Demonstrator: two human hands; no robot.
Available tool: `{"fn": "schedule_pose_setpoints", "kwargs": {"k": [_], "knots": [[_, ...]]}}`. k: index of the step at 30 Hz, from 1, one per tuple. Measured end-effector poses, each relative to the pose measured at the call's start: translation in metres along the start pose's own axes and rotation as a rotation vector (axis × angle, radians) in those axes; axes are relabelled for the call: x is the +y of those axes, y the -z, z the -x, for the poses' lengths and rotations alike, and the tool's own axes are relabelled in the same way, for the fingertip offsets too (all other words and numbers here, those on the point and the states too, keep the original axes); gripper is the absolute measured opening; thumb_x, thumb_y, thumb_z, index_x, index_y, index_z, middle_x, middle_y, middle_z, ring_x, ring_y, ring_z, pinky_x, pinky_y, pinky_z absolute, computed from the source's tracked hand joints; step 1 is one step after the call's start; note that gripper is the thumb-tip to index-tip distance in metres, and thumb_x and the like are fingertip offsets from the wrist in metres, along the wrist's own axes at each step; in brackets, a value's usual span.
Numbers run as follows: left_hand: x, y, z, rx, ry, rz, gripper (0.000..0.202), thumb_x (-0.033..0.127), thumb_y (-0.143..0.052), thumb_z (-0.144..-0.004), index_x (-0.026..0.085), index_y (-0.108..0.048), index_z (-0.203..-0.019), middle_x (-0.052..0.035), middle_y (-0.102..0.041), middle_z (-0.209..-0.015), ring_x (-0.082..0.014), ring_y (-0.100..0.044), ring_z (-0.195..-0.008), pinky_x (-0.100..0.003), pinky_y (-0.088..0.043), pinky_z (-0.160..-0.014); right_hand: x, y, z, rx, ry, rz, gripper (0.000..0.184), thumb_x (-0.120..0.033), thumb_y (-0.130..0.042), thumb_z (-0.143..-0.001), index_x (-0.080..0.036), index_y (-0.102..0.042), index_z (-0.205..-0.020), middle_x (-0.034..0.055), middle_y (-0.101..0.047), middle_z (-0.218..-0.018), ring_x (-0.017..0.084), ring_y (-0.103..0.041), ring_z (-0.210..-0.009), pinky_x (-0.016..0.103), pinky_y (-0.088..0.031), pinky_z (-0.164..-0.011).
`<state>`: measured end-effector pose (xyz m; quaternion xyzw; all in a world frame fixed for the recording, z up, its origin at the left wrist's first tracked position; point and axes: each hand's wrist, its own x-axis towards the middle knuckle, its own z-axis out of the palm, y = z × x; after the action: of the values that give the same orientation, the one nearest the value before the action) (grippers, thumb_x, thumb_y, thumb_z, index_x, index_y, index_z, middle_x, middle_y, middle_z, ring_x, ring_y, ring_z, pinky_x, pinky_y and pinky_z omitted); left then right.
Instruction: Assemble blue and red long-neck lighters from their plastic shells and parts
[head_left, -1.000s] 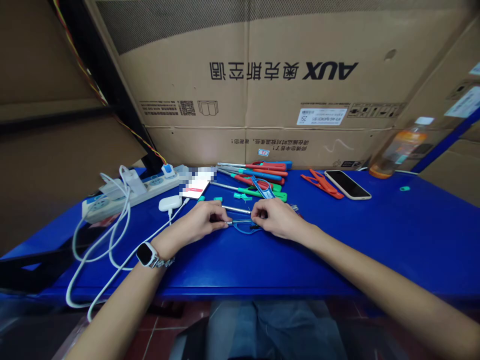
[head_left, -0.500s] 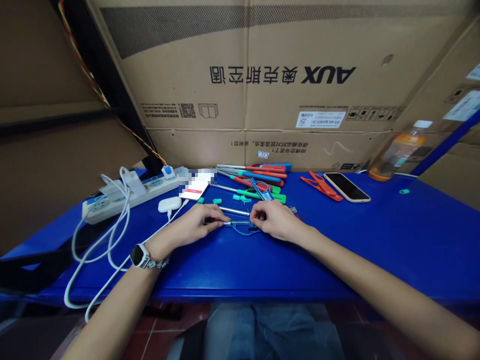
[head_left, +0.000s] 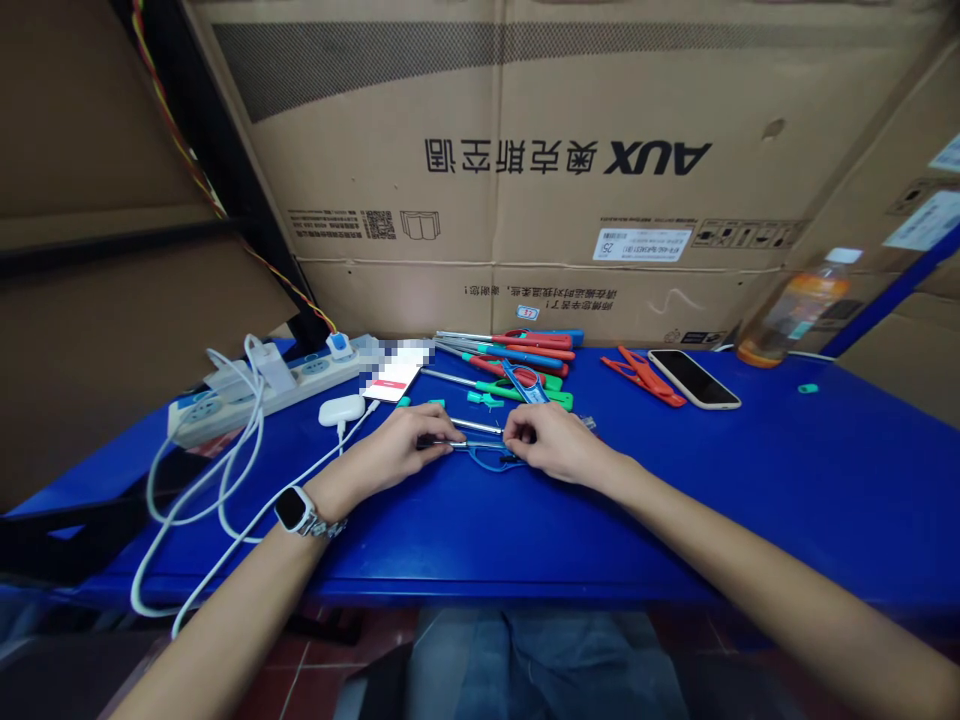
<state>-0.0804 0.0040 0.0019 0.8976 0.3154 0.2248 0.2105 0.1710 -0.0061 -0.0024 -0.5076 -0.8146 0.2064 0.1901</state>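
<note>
On the blue table, a blue stick lighter lies open-bodied, its loop-shaped trigger guard toward me. My left hand pinches its metal tube between thumb and fingers. My right hand is closed over the handle end, fingertips pressed together beside a small black part; what they grip is mostly hidden. Just beyond, a loose metal tube runs between the hands. A blue lighter shell sits behind my right hand, near a small teal piece.
Several stick lighters are piled at the back against the cardboard. Red handle shells, a black-screened phone and an orange drink bottle stand right. Left are a power strip, white cables and an earbud case.
Both hands keep nearly the same pose on the blue lighter. The view has shifted slightly, and my left wrist appears a little further right.
</note>
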Motion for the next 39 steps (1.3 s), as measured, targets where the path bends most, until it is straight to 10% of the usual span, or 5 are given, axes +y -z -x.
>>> {"fn": "schedule_pose_setpoints", "kwargs": {"k": [34,39], "knots": [[0.009,-0.008,-0.003,-0.012,-0.011,-0.190,0.018,0.024,-0.053,-0.095,0.018,-0.069,-0.089,-0.0052,-0.066,-0.090,-0.0181,-0.063,-0.083,-0.032,-0.050,-0.084,-0.002,0.003,0.003,0.015,0.030,0.038,0.007,-0.017,-0.062,-0.079,-0.020,-0.068,-0.077,-0.0022,-0.069,-0.074,0.012,-0.058,-0.067,0.023,-0.032,-0.057],[0.011,-0.010,-0.004,-0.004,-0.059,-0.262,0.023,0.024,-0.049,-0.098,0.018,-0.066,-0.112,-0.0069,-0.066,-0.099,-0.0180,-0.064,-0.088,-0.031,-0.052,-0.081,-0.002,0.003,0.002,0.012,0.023,0.048,0.008,-0.016,-0.062,-0.079,-0.020,-0.068,-0.078,-0.0025,-0.068,-0.073,0.011,-0.057,-0.066,0.023,-0.032,-0.057]]}}
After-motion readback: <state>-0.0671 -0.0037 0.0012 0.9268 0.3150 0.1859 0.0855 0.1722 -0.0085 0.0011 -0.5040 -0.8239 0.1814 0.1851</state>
